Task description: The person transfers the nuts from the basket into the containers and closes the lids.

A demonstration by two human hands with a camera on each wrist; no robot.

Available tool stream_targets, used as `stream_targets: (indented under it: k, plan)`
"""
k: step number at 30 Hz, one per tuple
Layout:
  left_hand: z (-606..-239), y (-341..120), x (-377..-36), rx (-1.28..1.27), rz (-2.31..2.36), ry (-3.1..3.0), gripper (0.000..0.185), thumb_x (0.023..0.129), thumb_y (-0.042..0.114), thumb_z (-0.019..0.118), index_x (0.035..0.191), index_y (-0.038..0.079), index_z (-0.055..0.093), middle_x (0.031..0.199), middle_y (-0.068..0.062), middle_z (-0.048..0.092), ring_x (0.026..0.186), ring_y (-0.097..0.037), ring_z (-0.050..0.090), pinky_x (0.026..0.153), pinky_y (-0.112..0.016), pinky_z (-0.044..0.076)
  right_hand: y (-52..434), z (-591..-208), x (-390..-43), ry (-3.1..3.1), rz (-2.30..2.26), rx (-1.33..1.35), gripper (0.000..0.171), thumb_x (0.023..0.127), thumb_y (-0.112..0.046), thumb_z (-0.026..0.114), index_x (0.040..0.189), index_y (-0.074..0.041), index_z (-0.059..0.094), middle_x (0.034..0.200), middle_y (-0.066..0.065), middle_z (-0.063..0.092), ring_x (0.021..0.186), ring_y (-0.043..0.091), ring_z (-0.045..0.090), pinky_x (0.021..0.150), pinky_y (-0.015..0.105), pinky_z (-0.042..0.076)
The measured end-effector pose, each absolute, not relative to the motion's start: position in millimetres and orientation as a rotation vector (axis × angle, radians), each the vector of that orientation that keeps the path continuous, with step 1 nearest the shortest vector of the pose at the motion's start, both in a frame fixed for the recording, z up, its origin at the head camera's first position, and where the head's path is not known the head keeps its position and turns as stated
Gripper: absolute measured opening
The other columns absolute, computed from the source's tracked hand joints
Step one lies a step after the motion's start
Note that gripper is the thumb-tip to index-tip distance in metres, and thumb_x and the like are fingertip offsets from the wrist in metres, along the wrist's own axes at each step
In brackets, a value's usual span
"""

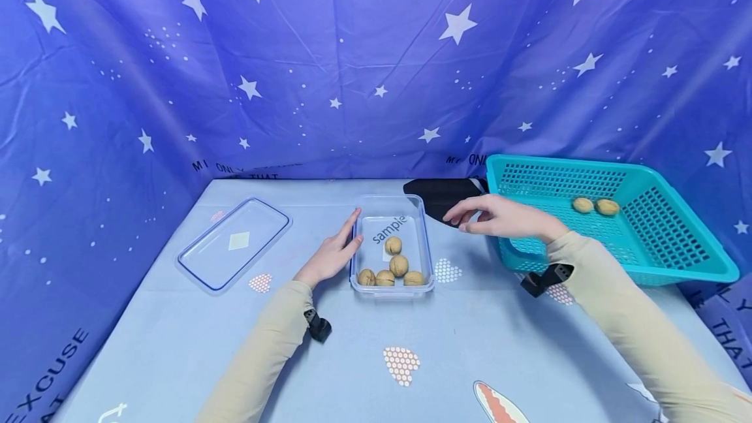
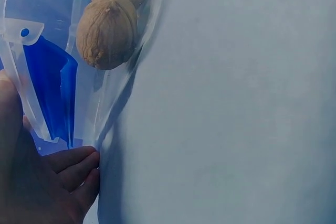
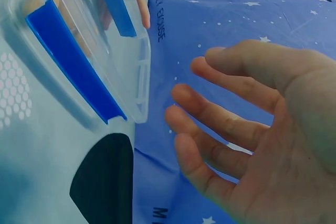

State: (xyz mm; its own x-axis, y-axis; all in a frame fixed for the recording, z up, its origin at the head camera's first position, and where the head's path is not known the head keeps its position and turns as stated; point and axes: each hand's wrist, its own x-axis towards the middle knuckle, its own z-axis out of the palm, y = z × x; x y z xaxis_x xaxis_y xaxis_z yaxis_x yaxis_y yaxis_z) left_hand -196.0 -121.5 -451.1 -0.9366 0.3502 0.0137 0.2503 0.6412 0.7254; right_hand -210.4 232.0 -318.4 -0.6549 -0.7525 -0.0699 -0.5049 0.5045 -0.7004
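Note:
A clear plastic food container with blue side clips stands mid-table, the word "sample" showing through its bottom. Several walnuts lie in it, mostly toward its near end. My left hand rests against the container's left wall, fingers extended; the left wrist view shows its fingertips low beside a blue clip. Between the container and the basket, my right hand hovers with loosely bent fingers and nothing in them. In the teal basket at the right, two walnuts lie near the back.
The container's clear lid, blue-edged with a pale square label, lies flat on the left of the table. A black flat shape lies at the table's back edge, between container and basket. A starry blue curtain hangs behind.

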Motion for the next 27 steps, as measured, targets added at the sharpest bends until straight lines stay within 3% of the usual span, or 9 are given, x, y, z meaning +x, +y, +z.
stream_targets:
  k: [11,16,27]
  plan:
    - [-447,-120,-192,0.487,1.209,2.700,0.061,0.104,0.041,0.037,0.157,0.033,0.008,0.157,-0.009,0.022,0.134,-0.044,0.033,0.109,-0.058,0.026,255,-307,-210,2.522,-0.856,-0.949,0.027,0.097,-0.011,0.059,0.123,-0.008,0.063,0.111,0.003,0.065,0.098,0.022,0.061,0.082,0.034,0.054]
    - [-447,-121,-193,0.492,1.211,2.705,0.061,0.104,0.040,0.037,0.157,0.031,0.008,0.158,-0.007,0.020,0.134,-0.044,0.033,0.109,-0.058,0.026,269,-306,-212,2.584,-0.832,-0.877,0.029,0.097,-0.011,0.060,0.124,-0.005,0.062,0.112,0.004,0.064,0.099,0.021,0.060,0.084,0.037,0.053]
    - [-449,-121,-195,0.478,1.209,2.696,0.061,0.104,0.038,0.039,0.157,0.033,0.008,0.157,-0.005,0.020,0.135,-0.043,0.032,0.110,-0.057,0.025,300,-301,-221,2.608,-0.817,-0.806,0.032,0.098,-0.009,0.056,0.129,0.000,0.058,0.116,0.015,0.063,0.102,0.029,0.061,0.079,0.033,0.054]
